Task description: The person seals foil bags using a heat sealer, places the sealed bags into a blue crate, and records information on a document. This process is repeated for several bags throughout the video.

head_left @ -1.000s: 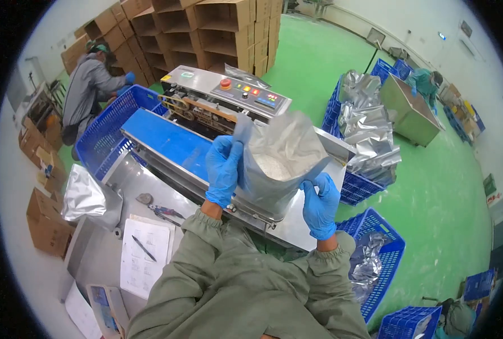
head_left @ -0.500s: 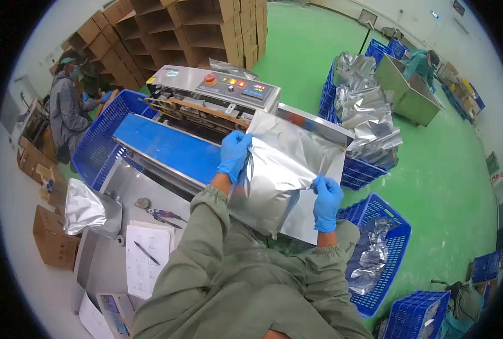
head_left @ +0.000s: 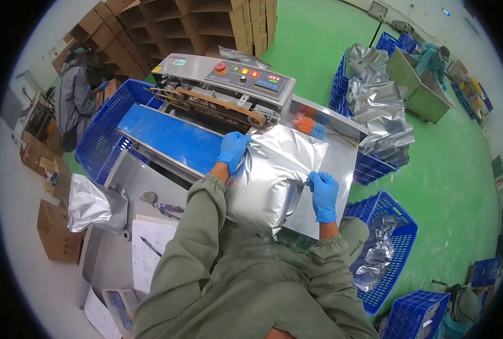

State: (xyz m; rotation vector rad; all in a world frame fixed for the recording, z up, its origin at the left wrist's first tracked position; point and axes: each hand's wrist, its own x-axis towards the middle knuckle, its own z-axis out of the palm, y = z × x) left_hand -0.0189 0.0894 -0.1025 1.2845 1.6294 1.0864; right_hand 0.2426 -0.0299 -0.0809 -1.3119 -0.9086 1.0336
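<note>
A full silver foil bag (head_left: 263, 189) lies over the front of the metal worktop, its flat upper end towards the sealing machine (head_left: 229, 85). My left hand (head_left: 233, 151), in a blue glove, pinches the bag's left edge near the machine's belt. On the right, my gloved right hand (head_left: 324, 195) grips the bag's right edge between thumb and fingers. The blue conveyor belt (head_left: 167, 135) runs to the left of my left hand. Behind the bag, an orange and blue bristly thing (head_left: 309, 125) rests on the worktop.
Blue crates (head_left: 388, 248) with foil bags stand to my right. Another foil bag (head_left: 96, 206), papers (head_left: 149, 248) and a pen lie at left on a metal table (head_left: 107, 254). Stacked cartons (head_left: 206, 25) rise behind. A person (head_left: 73, 101) works at left, another (head_left: 431, 61) far right.
The bag's upper end has come down lower and flatter, uncovering the bristly thing and the belt's end. Both hands keep their hold on the bag's edges. The view has shifted slightly.
</note>
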